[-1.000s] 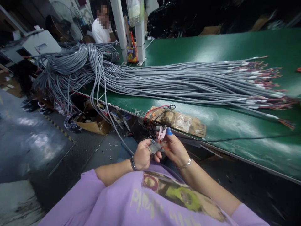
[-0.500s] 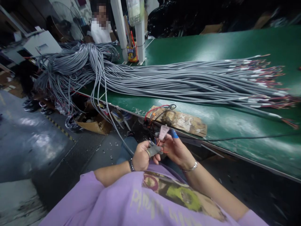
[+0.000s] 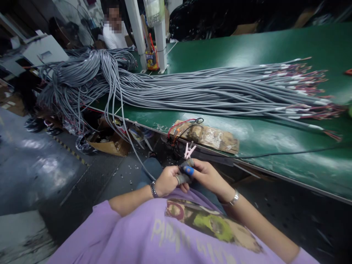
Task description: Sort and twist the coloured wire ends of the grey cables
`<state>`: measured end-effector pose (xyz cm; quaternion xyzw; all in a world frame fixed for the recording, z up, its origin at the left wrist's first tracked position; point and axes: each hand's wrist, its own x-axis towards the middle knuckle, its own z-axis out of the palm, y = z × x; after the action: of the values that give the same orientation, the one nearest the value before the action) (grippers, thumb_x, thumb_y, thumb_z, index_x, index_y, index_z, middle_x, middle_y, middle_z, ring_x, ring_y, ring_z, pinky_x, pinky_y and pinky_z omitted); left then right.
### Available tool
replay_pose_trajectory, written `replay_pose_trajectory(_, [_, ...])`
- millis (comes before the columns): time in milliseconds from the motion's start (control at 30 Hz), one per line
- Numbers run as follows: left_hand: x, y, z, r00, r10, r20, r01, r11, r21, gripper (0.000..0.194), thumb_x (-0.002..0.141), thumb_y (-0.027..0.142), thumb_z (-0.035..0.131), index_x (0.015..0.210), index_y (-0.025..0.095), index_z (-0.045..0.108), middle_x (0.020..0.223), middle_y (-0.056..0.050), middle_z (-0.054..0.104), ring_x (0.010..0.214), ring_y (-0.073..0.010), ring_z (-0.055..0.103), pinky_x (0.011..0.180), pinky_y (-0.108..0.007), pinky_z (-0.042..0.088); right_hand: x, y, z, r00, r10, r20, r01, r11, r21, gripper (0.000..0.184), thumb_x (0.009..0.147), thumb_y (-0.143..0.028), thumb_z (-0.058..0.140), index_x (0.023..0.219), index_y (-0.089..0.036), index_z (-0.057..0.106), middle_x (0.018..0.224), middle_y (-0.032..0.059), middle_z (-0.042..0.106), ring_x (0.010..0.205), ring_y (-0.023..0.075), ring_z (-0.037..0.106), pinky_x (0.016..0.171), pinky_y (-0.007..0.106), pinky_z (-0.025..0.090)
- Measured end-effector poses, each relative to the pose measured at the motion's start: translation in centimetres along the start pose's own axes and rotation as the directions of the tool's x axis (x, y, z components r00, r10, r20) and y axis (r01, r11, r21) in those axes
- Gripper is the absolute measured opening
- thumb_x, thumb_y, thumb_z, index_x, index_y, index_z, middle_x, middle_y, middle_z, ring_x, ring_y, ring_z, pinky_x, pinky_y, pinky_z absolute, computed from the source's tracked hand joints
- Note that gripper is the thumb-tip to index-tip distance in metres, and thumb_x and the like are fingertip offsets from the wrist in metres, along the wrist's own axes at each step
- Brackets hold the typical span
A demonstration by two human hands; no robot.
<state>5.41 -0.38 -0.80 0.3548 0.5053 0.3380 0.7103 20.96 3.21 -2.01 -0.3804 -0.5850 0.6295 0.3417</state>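
My left hand is closed around the end of a grey cable, which comes down from the bundle at the left and passes behind the wrist. Dark grey covers show on some fingertips. My right hand meets it with fingers pinched together, a blue cover on the thumb. What the right fingers pinch is hidden, and the loose wire ends do not show. A pale pink clip stands just beyond the right fingertips, its two arms pointing up; whether it is clipped to a wire, I cannot tell.
Many grey cables lie along the green table, stripped ends to the right. A worn wooden block with red and black leads sits at the near edge. Below are a cardboard box and floor; a person is behind.
The pink clip was against my right fingers and now stands beyond them. My right hand first opened away, then closed in beside the left; the orange and blue wires are now covered.
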Motion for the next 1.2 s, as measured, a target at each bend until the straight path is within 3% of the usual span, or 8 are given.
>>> replay_pose_trajectory(133, [0.0, -0.3, -0.2, 0.988, 0.104, -0.116, -0.109, 0.993, -0.038, 0.055, 0.051, 0.064, 0.077, 0.064, 0.016, 0.055, 0.05, -0.001, 0.062, 0.04, -0.0122, 0.056, 0.043, -0.023, 0.043, -0.5, 0.2, -0.1, 0.992, 0.128, -0.006, -0.126, 0.98, 0.153, 0.04, 0.067, -0.057, 0.072, 0.076, -0.018, 0.065, 0.063, -0.0009, 0.06, 0.057, 0.0126, 0.048, 0.056, 0.027, 0.04])
replay_pose_trajectory(233, [0.0, -0.5, -0.3, 0.99, 0.101, -0.095, -0.103, 0.994, -0.016, 0.054, 0.052, 0.063, 0.078, 0.065, 0.015, 0.055, 0.052, -0.001, 0.062, 0.042, -0.012, 0.057, 0.045, -0.023, 0.043, -0.6, -0.3, 0.4, 0.984, 0.174, -0.035, -0.162, 0.961, 0.222, 0.041, 0.061, -0.055, 0.077, 0.07, -0.018, 0.062, 0.061, -0.002, 0.059, 0.056, 0.0114, 0.048, 0.056, 0.026, 0.039])
replay_pose_trajectory(400, [-0.2, 0.0, -0.2, 0.999, 0.034, 0.0, -0.034, 0.998, 0.046, 0.05, 0.051, 0.055, 0.081, 0.069, 0.014, 0.058, 0.051, -0.001, 0.062, 0.042, -0.0126, 0.057, 0.046, -0.024, 0.044, 0.1, -0.6, 0.8, 0.986, 0.164, -0.018, -0.159, 0.973, 0.168, 0.037, 0.061, -0.051, 0.079, 0.066, -0.018, 0.062, 0.056, -0.0025, 0.059, 0.052, 0.011, 0.047, 0.052, 0.026, 0.037])
replay_pose_trajectory(600, [-0.2, -0.2, -0.3, 0.992, 0.094, -0.083, -0.096, 0.995, -0.027, 0.052, 0.054, 0.062, 0.077, 0.064, 0.015, 0.055, 0.051, -0.002, 0.062, 0.042, -0.013, 0.056, 0.045, -0.024, 0.044, 0.2, 0.1, 0.6, 0.981, 0.179, -0.074, -0.166, 0.973, 0.161, 0.038, 0.057, -0.05, 0.081, 0.06, -0.018, 0.061, 0.055, -0.0026, 0.059, 0.053, 0.0108, 0.046, 0.054, 0.026, 0.037])
replay_pose_trajectory(733, [0.1, -0.3, -0.2, 0.986, 0.085, -0.146, -0.1, 0.99, -0.101, 0.052, 0.051, 0.061, 0.078, 0.062, 0.016, 0.054, 0.05, -0.002, 0.061, 0.039, -0.0121, 0.054, 0.043, -0.024, 0.042, 0.1, 0.6, 0.5, 0.967, 0.224, -0.119, -0.177, 0.933, 0.314, 0.038, 0.059, -0.049, 0.081, 0.06, -0.019, 0.059, 0.054, -0.0031, 0.056, 0.053, 0.0108, 0.045, 0.053, 0.026, 0.038])
replay_pose_trajectory(867, [0.2, 0.4, 0.3, 0.987, 0.049, -0.151, -0.077, 0.98, -0.181, 0.05, 0.048, 0.057, 0.079, 0.06, 0.015, 0.053, 0.047, -0.002, 0.06, 0.036, -0.0113, 0.052, 0.039, -0.022, 0.039, 1.2, 0.6, 0.3, 0.938, 0.264, -0.224, -0.106, 0.835, 0.54, 0.04, 0.06, -0.055, 0.079, 0.062, -0.02, 0.059, 0.054, -0.0037, 0.053, 0.049, 0.0101, 0.043, 0.05, 0.025, 0.04])
replay_pose_trajectory(1000, [0.4, 1.3, 1.3, 0.993, 0.03, -0.113, -0.058, 0.965, -0.257, 0.05, 0.046, 0.054, 0.08, 0.063, 0.015, 0.054, 0.045, -0.001, 0.059, 0.035, -0.0115, 0.052, 0.037, -0.022, 0.039, 2.6, 0.0, 0.4, 0.958, 0.265, -0.108, -0.149, 0.783, 0.604, 0.044, 0.062, -0.063, 0.074, 0.067, -0.021, 0.061, 0.057, -0.0006, 0.057, 0.048, 0.0119, 0.047, 0.046, 0.026, 0.042])
replay_pose_trajectory(1200, [0.6, 2.1, 2.2, 0.993, 0.048, -0.105, -0.076, 0.958, -0.275, 0.05, 0.046, 0.055, 0.079, 0.063, 0.016, 0.053, 0.046, 0.0, 0.058, 0.035, -0.0095, 0.05, 0.037, -0.021, 0.039, 2.8, 0.1, 1.1, 0.988, 0.145, 0.056, -0.15, 0.792, 0.592, 0.053, 0.075, -0.072, 0.055, 0.077, -0.019, 0.062, 0.051, -0.001, 0.056, 0.038, 0.0148, 0.049, 0.04, 0.03, 0.044])
